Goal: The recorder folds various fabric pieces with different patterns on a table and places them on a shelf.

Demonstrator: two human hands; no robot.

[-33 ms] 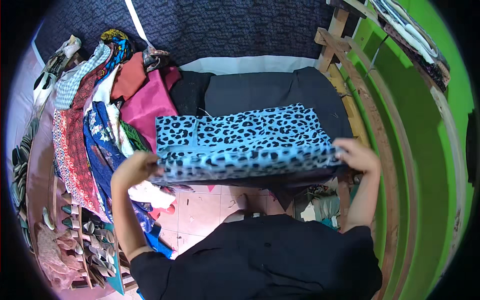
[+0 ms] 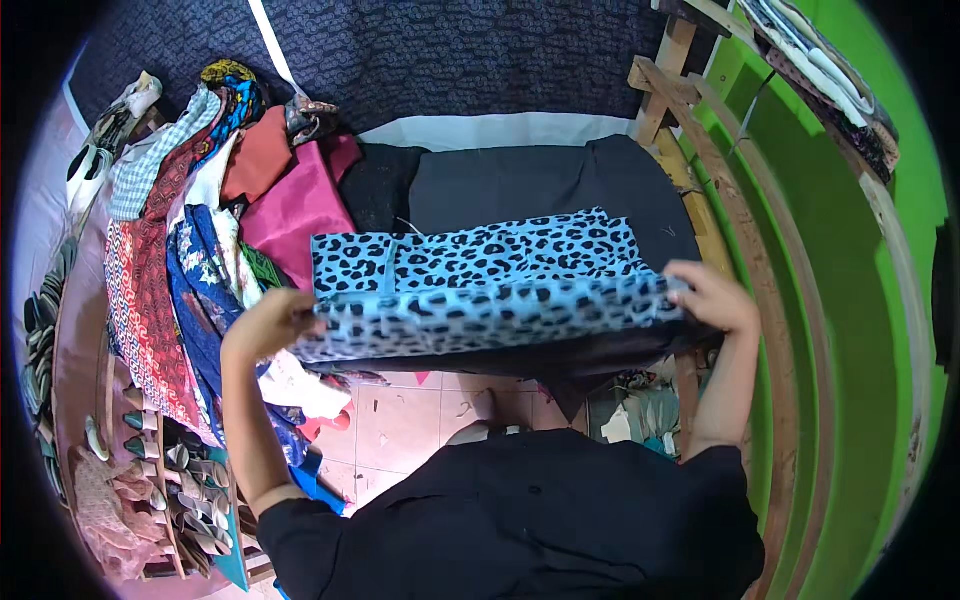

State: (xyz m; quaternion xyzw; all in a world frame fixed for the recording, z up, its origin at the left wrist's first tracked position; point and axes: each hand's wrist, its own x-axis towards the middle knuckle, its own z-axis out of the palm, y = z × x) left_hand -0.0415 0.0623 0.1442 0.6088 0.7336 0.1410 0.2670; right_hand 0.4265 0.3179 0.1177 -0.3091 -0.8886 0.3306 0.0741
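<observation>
A light blue cloth with black leopard spots (image 2: 470, 260) lies spread over a dark cloth-covered surface (image 2: 520, 185). Its near part is raised in a long fold, smeared by motion, between my two hands. At the left end of that fold, my left hand (image 2: 268, 325) is closed on the edge, its fingertips partly hidden. My right hand (image 2: 712, 298) pinches the opposite end, with the wrist bent inward. The far part of the spotted cloth rests flat, with slight wrinkles toward its right side.
Several mixed garments, including a magenta cloth (image 2: 300, 215) and a red patterned cloth (image 2: 150, 300), are heaped at left. Shoes (image 2: 195, 500) fill a rack below them. Wooden rails (image 2: 760, 250) run along the green wall (image 2: 870, 300) at right, with folded cloths (image 2: 830, 75) above.
The raised near fold of the spotted cloth has shifted slightly away from me. Both hands have moved a little the same way, still gripping its ends.
</observation>
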